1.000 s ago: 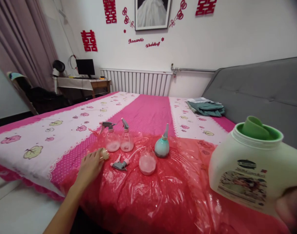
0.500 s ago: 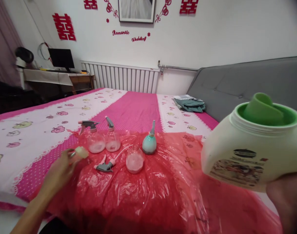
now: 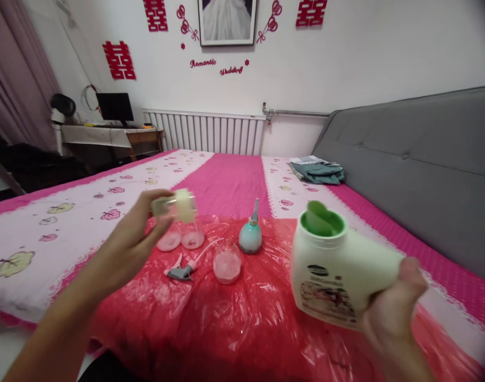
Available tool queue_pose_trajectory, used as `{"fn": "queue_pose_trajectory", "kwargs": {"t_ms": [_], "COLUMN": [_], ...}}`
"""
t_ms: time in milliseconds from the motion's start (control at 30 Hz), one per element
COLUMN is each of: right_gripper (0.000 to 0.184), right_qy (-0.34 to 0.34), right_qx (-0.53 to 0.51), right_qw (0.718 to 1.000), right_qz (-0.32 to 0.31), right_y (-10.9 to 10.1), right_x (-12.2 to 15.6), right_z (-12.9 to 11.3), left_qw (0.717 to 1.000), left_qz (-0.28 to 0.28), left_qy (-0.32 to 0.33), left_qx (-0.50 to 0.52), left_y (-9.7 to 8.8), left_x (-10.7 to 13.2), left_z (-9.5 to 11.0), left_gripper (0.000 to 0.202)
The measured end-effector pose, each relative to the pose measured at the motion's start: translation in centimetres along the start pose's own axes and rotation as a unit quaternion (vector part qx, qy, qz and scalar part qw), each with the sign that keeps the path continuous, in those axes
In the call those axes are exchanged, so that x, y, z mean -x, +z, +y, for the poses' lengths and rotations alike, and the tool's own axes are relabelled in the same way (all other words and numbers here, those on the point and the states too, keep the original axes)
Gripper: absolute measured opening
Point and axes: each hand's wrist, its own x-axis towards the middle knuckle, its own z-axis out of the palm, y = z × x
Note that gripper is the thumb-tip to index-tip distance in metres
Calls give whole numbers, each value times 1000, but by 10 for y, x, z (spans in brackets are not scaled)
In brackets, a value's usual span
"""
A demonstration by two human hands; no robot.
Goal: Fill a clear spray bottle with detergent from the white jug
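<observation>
My left hand (image 3: 147,228) is closed around a pale yellow cap with a clear part (image 3: 185,205), held up in front of two spray bottles (image 3: 192,239), whose tops it hides. My right hand (image 3: 397,302) grips a large cream detergent bottle (image 3: 325,270) by its handle side; the bottle is uncapped, with a green pouring spout (image 3: 322,220) showing. Between the hands, a round clear bottle (image 3: 227,265) with an open neck and whitish contents stands upright. Left of it lies a grey and pink spray trigger head (image 3: 181,270) with its tube. Behind, a teal bottle (image 3: 250,237) carries a grey nozzle.
A red plastic sheet (image 3: 250,329) covers the near part of the pink and white bed (image 3: 234,175). Folded clothes (image 3: 317,171) lie at the far right, by the grey headboard (image 3: 417,143). A desk with a monitor (image 3: 115,107) stands at the back left.
My left hand has lifted the cap up and to the right. The detergent bottle in my right hand has moved left and away from the camera. The view has shifted slightly.
</observation>
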Motion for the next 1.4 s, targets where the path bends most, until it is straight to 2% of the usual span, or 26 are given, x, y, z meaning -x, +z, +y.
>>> {"fn": "queue_pose_trajectory", "kwargs": {"t_ms": [33,133,233,400,533,633,733,800,867,900,933,967,1033,1067,1133,1200,1300,1367,1400], "right_gripper": [37,50,56,62,66,68,69,69,68,68,67,67,66,66,66,65,62,62,62], "right_qy": [23,105,138,154,162,165,167,166,162,160,157,154,150,147,141,131,117,112,111], "right_qx": [14,62,81,71,60,53,46,41,36,33,30,27,21,18,12,7,0,-3,-4], "right_qw": [1000,992,987,985,985,985,985,985,986,986,987,988,988,989,990,991,993,994,994], "right_qz": [11,9,10,14,1,-12,-15,-12,-13,-15,-16,-17,-17,-17,-14,-12,-8,-7,-8], "right_y": [1,-1,-6,-13,-15,-13,-13,-13,-14,-14,-15,-15,-15,-15,-15,-16,-16,-16,-15], "right_x": [4,9,9,4,3,3,1,-3,-5,-6,-7,-7,-7,-7,-7,-8,-9,-8,-7], "right_z": [9,30,44,53,57,60,60,59,59,59,58,58,58,58,58,57,55,54,53], "left_qw": [999,989,970,928,911,910,905,873,835,835,854,886,940,952,949,927,880,872,880], "left_qz": [-20,-72,-113,-164,-190,-213,-275,-355,-400,-393,-365,-320,-230,-207,-220,-283,-370,-373,-345], "left_qy": [34,125,215,293,312,301,302,335,364,363,346,316,250,225,215,242,284,251,206], "left_qx": [14,41,1,-160,-189,-192,-116,-3,99,128,134,116,31,-16,-63,-32,87,192,255], "left_y": [2,13,26,50,75,90,91,85,80,79,81,84,91,95,97,93,85,91,99], "left_x": [-8,-31,-49,-67,-73,-76,-84,-91,-95,-95,-93,-90,-82,-79,-77,-80,-83,-75,-67], "left_z": [19,68,102,132,148,154,149,142,135,133,133,134,138,140,143,141,134,133,134], "left_gripper": [40,38,35,29,33,41,28,21,31,35,41,48,53,51,48,42,38,36,37]}}
